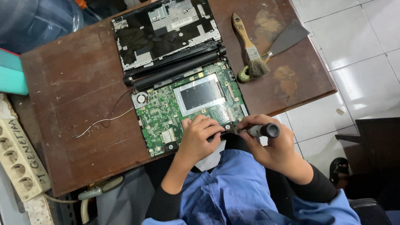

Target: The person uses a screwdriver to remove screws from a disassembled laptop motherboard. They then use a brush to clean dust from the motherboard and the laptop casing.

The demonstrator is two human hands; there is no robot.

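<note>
Screwdriver (254, 131) sits clenched in your right hand (273, 146), lower centre of frame. Your left hand (199, 137) pinches its tip at the green board (187, 108)

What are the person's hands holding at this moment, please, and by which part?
The right hand grips a screwdriver by its grey handle; the left hand pinches near its tip, over the green circuit board.

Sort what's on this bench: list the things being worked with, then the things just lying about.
In use: green circuit board, screwdriver in right hand, left hand steadying at the board's edge.
Lying about: paintbrush, scraper, power strip, loose wire.
</note>
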